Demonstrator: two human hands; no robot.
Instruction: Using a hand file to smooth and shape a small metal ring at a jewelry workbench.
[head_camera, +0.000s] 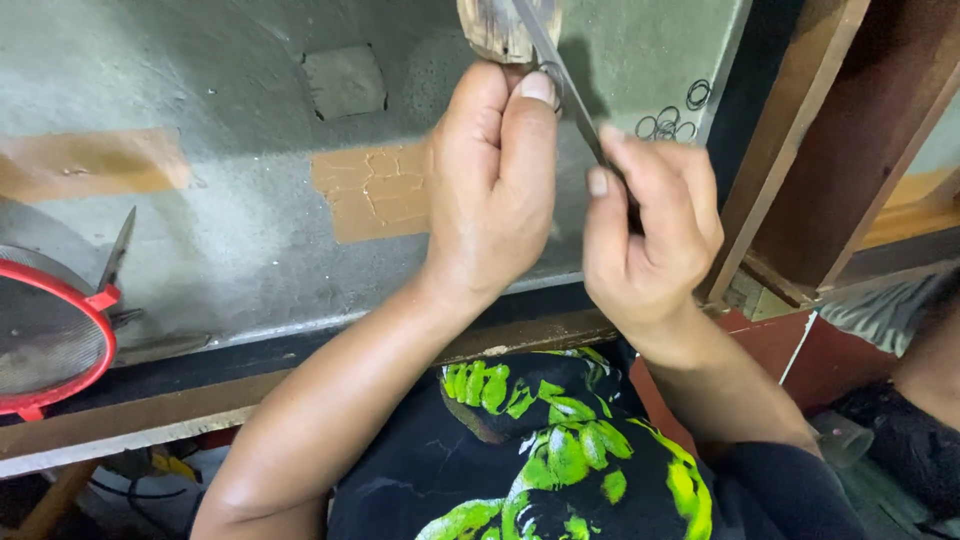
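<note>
Small metal ring (550, 80) pinched at the tips of the left hand (490, 190), thumb and forefinger closed on it, right against the lower edge of a worn wooden block (495, 28) at the far edge of the grey-green bench top (230, 150). Ring only partly visible behind the fingertips.

Right hand (650, 240) closed around a thin flat metal file (565, 85), gripping its near end. Blade runs diagonally up and to the left, crossing the ring and passing over the wooden block out of the top of the view. Whether the blade actually touches the ring: cannot tell, fingertips cover the spot.

Both hands close together, nearly touching, over the far-right part of the bench top. Forearms come in from the near edge.

Loose metal rings (675, 120), several, lie in a small cluster on the bench surface by its right edge, just beyond the right hand. Two patches of tan tape (370, 195) stuck on the surface: one just left of the left hand, cracked; another at the left edge. Square patch (345, 82) set into the surface toward the far side.

Red-rimmed mesh sieve (45, 335) at the near left corner, partly out of view, a dark pointed blade (118, 248) standing just beside its rim.

Wooden beam (830, 140) rises slantwise past the right edge. Another person's arm (930, 350) at far right.
</note>
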